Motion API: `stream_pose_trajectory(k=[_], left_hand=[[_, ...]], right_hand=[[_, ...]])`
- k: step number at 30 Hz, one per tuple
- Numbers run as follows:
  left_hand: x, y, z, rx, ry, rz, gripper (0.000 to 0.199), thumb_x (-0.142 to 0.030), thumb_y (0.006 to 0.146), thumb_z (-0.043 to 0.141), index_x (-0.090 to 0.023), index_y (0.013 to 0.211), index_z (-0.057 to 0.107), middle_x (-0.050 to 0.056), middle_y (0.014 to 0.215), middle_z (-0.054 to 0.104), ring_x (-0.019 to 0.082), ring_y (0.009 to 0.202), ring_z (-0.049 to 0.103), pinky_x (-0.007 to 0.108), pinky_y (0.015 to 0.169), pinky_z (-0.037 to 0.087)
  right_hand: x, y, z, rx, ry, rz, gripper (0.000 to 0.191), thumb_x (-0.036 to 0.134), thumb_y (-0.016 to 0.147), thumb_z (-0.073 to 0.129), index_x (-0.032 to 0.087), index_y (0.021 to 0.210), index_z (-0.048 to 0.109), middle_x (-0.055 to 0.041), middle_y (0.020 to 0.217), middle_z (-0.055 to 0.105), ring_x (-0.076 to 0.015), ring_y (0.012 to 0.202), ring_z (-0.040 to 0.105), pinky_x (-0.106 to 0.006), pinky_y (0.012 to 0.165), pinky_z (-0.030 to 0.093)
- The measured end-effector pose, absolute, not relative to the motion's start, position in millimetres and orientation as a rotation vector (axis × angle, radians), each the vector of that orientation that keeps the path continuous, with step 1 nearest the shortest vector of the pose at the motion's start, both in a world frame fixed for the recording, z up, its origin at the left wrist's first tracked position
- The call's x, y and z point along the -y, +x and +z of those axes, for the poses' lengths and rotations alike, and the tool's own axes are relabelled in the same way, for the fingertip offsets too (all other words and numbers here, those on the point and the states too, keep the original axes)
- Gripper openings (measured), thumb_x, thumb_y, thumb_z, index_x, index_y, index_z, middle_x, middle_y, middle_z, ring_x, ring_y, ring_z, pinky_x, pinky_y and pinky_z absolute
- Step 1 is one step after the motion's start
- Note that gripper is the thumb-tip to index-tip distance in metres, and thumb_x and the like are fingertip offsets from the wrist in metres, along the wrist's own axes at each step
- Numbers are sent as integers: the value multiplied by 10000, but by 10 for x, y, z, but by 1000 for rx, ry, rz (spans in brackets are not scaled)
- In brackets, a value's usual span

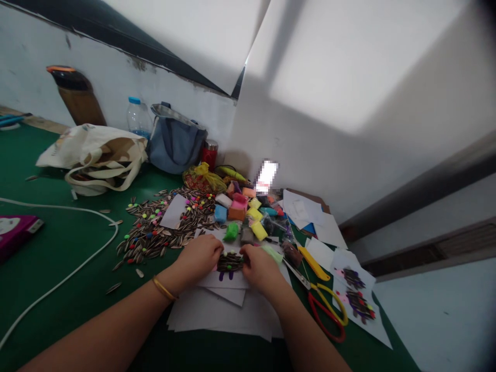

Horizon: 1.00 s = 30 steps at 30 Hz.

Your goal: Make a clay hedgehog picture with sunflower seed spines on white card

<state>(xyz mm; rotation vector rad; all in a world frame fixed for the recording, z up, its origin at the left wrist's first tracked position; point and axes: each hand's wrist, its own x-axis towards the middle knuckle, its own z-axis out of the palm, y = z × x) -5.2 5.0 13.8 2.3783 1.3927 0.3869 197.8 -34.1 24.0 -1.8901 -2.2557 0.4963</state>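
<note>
A seed picture (pixel 230 262) lies on white paper (pixel 228 281) in front of me. Striped sunflower seeds form its body, with small green and yellow dots on top, a bit of pink at its left and purple feet below. My left hand (pixel 203 254), a gold bangle on its wrist, rests at the picture's left edge with curled, closed fingers. At the right edge my right hand (pixel 259 266) has its fingertips pinched together against the seeds. Whatever either hand pinches is too small or hidden to make out. More paper sheets (pixel 225 315) lie underneath.
Loose sunflower seeds (pixel 155 237) with coloured dots spread at left. Clay blocks (pixel 237 209) stand beyond my hands. Right are scissors (pixel 327 312), a yellow cutter (pixel 313 263) and finished seed pictures (pixel 358 305). Bags (pixel 176 142), a phone (pixel 266 175) and a white cable (pixel 89 263) lie around.
</note>
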Motion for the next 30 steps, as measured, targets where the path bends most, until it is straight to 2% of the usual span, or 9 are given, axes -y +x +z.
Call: stream_pose_trajectory(k=[7,16,23,30], left_hand=[[-70,-55,132,-1403,2359,362,293,-266,897,453,-232,822,735,72,894,711,233,880,639,322,750,436],[-88,-49,146,-1424,2347,290,303,-260,898,442,-224,854,740,68,920,709,234,913,637,317,761,425],[-83,-49,143,-1410,2365,317,302,-268,907,441,-228,838,732,63,897,701,225,872,631,315,744,423],[-72,-53,162,-1407,2336,397,283,-307,925,476,-219,848,734,61,885,694,227,873,630,323,749,436]], right_hand=[[331,2061,226,2250,-1820,538,180,137,832,597,228,947,703,-34,926,685,-179,878,602,-259,717,366],[341,2174,178,2106,-1732,735,340,112,809,597,217,1124,676,-23,921,700,-174,867,614,-252,760,412],[317,2162,132,2152,-1717,676,215,124,822,588,217,970,714,-29,947,704,-186,903,606,-264,771,404],[343,2226,187,2044,-1637,676,152,122,811,603,202,902,694,-32,913,658,-177,868,586,-274,767,419]])
